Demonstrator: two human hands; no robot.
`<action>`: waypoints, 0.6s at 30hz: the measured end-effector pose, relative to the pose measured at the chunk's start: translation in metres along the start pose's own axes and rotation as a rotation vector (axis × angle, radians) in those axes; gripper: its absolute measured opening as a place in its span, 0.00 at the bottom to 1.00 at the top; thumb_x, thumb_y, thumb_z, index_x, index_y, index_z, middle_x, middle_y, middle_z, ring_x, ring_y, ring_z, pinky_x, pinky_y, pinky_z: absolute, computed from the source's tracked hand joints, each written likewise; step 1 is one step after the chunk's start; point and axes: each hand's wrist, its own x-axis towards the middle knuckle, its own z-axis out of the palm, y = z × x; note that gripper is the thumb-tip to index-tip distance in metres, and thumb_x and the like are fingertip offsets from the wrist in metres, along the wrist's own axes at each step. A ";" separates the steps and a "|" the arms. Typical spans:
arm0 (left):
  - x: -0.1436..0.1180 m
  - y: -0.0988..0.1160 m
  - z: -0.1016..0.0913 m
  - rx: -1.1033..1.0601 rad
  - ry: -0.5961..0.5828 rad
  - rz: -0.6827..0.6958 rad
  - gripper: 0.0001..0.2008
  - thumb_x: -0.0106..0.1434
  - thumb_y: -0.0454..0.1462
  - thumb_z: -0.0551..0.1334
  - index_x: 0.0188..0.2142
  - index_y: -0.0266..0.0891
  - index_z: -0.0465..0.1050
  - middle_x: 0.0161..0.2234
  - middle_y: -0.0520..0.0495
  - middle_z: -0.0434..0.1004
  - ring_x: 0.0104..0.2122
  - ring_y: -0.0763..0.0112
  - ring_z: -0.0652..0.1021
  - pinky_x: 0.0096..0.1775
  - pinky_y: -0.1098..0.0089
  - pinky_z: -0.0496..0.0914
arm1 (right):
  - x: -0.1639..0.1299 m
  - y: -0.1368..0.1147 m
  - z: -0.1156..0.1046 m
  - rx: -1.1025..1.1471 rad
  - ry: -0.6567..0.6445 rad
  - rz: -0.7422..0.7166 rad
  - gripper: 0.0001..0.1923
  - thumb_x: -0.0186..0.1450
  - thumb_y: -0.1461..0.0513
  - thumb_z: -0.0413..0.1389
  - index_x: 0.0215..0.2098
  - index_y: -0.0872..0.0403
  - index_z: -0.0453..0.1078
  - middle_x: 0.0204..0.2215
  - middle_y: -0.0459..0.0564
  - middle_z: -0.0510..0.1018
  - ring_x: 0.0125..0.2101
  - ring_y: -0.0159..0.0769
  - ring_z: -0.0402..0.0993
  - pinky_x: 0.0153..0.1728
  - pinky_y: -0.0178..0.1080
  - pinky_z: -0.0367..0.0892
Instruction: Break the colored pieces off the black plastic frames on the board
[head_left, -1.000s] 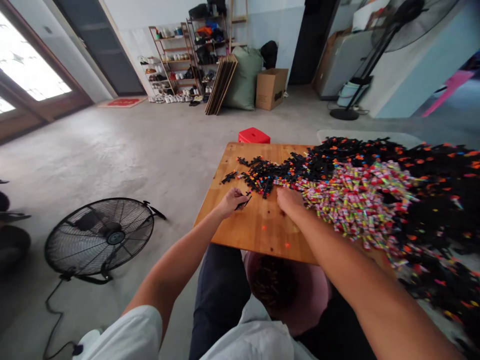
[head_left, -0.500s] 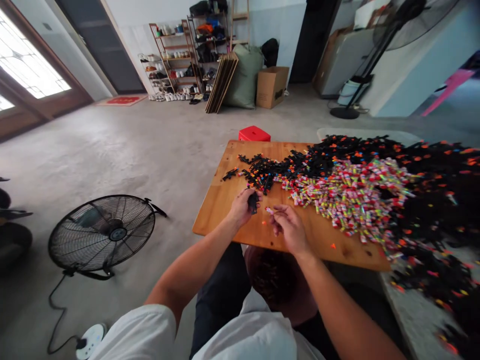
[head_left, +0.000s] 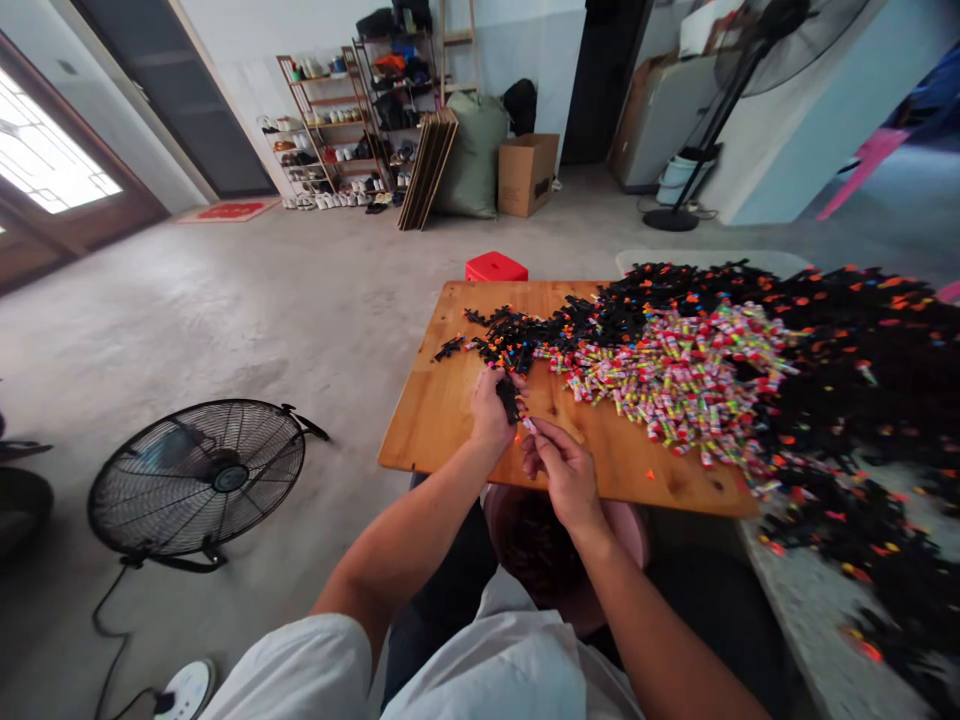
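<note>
L hand (head_left: pixel 491 408) grips a black plastic pc. (head_left: pixel 508 400) over a wooden table (head_left: pixel 420 430); R hand (head_left: pixel 568 470) pinches a small bright tube (head_left: pixel 529 425) just beside it, contact unclear. Far from done, apparently: a big heap of tubes (head_left: pixel 682 370) & a bigger black heap (head_left: pixel 862 370) wait. Dark pcs. in the pink tub (head_left: pixel 636 535) below, poss. finished.

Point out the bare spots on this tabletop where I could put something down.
One bare patch of the wooden tabletop lies between its left edge and the left hand. Another, with an orange bit on it, lies between the right hand, the colourful tubes and the near edge. Tubes and black toy guns crowd the right and far middle.
</note>
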 end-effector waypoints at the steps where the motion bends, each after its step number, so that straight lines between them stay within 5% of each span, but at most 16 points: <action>1: 0.000 0.000 0.000 -0.010 -0.005 0.001 0.12 0.60 0.45 0.65 0.34 0.39 0.67 0.23 0.53 0.73 0.17 0.78 0.68 0.20 0.75 0.56 | -0.002 0.000 0.001 -0.028 0.005 -0.019 0.21 0.66 0.51 0.62 0.53 0.53 0.79 0.31 0.47 0.81 0.22 0.30 0.73 0.23 0.36 0.70; 7: -0.005 0.007 0.005 0.022 -0.026 0.102 0.14 0.66 0.43 0.61 0.47 0.39 0.72 0.27 0.52 0.75 0.21 0.76 0.74 0.21 0.76 0.58 | -0.008 -0.005 0.001 -0.051 0.118 -0.069 0.19 0.68 0.52 0.61 0.51 0.54 0.79 0.30 0.47 0.81 0.21 0.30 0.73 0.23 0.35 0.70; 18: -0.018 -0.006 0.011 0.006 -0.041 0.201 0.13 0.70 0.47 0.60 0.47 0.43 0.65 0.29 0.54 0.74 0.20 0.76 0.74 0.23 0.74 0.66 | -0.006 -0.005 -0.001 -0.025 0.101 -0.067 0.18 0.67 0.52 0.62 0.48 0.55 0.80 0.29 0.48 0.82 0.24 0.33 0.76 0.24 0.36 0.71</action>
